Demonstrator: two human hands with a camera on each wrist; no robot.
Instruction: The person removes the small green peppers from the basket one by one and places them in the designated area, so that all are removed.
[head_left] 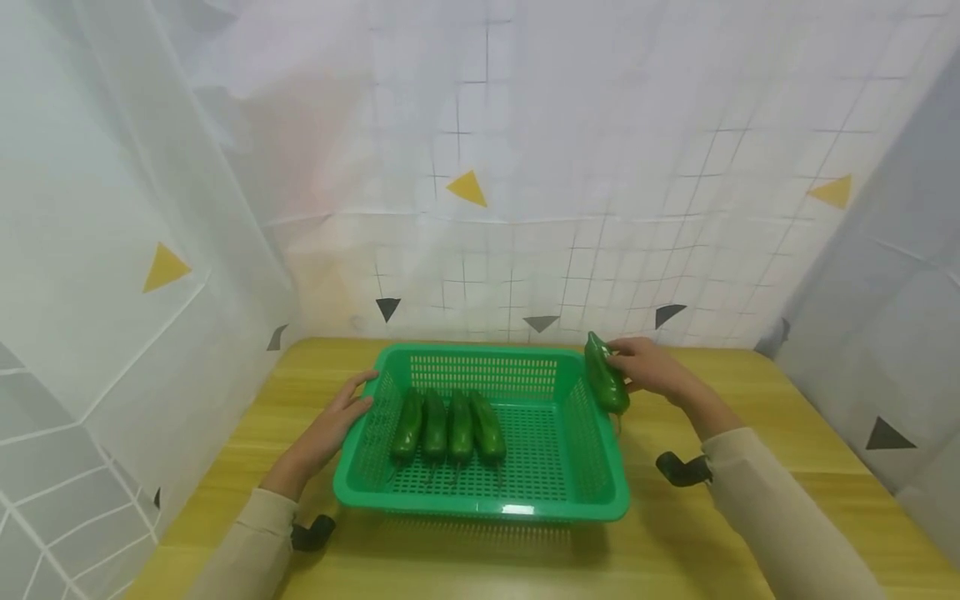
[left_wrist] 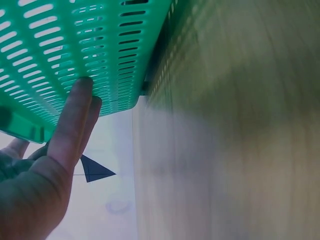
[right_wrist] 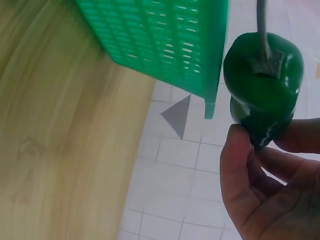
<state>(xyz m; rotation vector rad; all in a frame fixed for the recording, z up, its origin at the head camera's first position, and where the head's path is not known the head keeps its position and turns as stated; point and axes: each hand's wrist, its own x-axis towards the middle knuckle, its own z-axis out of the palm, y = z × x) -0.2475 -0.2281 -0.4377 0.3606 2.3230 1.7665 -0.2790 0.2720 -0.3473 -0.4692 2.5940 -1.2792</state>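
Inside basket (head_left: 517, 507), four peppers (head_left: 460, 427); one pepper (head_left: 602, 379) in right hand (head_left: 651, 367).

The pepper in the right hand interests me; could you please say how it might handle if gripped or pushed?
The pepper may be slightly slippery, since its skin is glossy. It seems fairly stiff, as it shows no sag in the fingers. Its rounded body would probably roll if laid down and pushed, perhaps in a curve because it tapers.
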